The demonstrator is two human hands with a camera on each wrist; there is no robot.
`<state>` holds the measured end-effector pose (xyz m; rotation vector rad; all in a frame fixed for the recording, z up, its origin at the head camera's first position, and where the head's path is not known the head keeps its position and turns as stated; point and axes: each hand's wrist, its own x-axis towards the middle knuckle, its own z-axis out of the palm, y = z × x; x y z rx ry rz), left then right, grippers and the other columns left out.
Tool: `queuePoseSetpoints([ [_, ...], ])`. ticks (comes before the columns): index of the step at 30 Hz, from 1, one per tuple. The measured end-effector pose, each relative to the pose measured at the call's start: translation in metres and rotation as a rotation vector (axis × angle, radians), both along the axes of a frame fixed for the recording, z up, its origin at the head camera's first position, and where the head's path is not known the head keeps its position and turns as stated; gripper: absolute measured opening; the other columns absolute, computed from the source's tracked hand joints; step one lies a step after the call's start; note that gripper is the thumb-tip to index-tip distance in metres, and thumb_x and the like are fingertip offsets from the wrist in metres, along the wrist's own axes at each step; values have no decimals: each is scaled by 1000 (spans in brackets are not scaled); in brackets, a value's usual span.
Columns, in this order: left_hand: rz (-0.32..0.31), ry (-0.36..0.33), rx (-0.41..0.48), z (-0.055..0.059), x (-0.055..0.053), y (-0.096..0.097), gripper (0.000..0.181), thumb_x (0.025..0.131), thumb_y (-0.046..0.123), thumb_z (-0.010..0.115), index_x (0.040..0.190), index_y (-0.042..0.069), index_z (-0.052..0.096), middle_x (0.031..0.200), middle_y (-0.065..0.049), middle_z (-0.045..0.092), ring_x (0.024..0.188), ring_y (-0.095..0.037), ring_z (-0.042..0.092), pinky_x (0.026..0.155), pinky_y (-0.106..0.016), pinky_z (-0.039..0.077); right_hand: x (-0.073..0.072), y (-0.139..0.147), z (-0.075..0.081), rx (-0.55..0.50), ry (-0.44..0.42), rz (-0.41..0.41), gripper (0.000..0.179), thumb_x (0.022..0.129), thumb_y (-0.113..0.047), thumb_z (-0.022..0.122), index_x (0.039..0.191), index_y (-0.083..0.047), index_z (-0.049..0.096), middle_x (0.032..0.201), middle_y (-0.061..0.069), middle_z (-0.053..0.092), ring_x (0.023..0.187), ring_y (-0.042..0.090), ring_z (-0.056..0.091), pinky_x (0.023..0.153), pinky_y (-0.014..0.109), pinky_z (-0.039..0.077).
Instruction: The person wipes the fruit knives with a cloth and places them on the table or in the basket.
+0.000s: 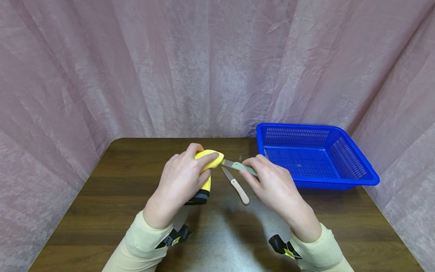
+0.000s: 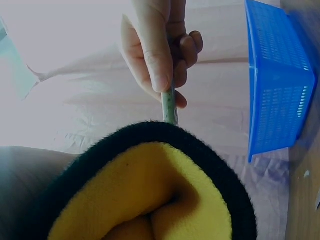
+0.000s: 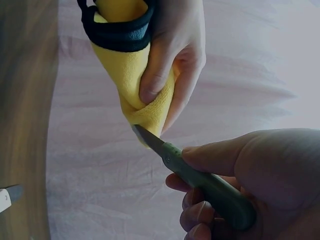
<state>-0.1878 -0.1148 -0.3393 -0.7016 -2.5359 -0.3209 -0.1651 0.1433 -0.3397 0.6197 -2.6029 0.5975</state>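
Note:
My left hand (image 1: 178,179) grips a yellow fleecy cloth (image 1: 212,159) with dark edging, its thumb and fingers bunching the fabric. In the left wrist view the dark edge (image 2: 165,131) of the cloth forms a round opening with yellow inside. A small knife with a green handle (image 1: 244,167) is held by my right hand (image 1: 276,183), the thumb along the handle. In the right wrist view its blade (image 3: 149,138) lies against the cloth's lower end, the tip at a fold. Between the hands, a second knife with a cream handle (image 1: 240,192) lies on the table, blade pointing away.
A blue perforated basket (image 1: 340,183) stands at the back right of the wooden table (image 1: 112,200), just beyond my right hand. Pinkish curtains (image 1: 190,68) hang along the table's back and sides.

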Motion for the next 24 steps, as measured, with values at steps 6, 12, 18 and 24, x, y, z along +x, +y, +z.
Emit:
queuePoseSetpoints([
  [6, 14, -12, 6, 1, -2, -3, 50, 88, 11, 85, 135, 29, 81, 126, -14, 67, 77, -29, 70, 66, -46, 55, 0, 0, 0, -5, 4, -2, 15, 106, -28, 77, 113, -14, 79, 94, -4, 66, 71, 14, 56, 61, 38, 50],
  [12, 21, -11, 13, 0, -4, -5, 49, 89, 12, 85, 135, 28, 81, 126, -15, 67, 76, -30, 70, 65, -46, 55, 1, 1, 2, -10, 7, -3, 15, 106, -27, 77, 113, -14, 79, 92, -4, 65, 72, 15, 56, 62, 39, 50],
  [18, 30, -5, 23, 0, -5, -8, 48, 90, 12, 84, 135, 28, 81, 126, -15, 67, 76, -32, 70, 66, -48, 55, 3, 1, 3, -16, 12, -1, 14, 106, -27, 77, 112, -15, 79, 90, -5, 62, 70, 14, 54, 60, 38, 48],
  [24, 45, -16, 30, 1, -6, -11, 47, 91, 14, 84, 136, 29, 80, 128, -15, 66, 74, -34, 68, 65, -49, 55, 3, 2, 4, -14, -9, -12, 15, 107, -28, 75, 113, -15, 79, 91, -6, 63, 71, 14, 54, 62, 39, 49],
])
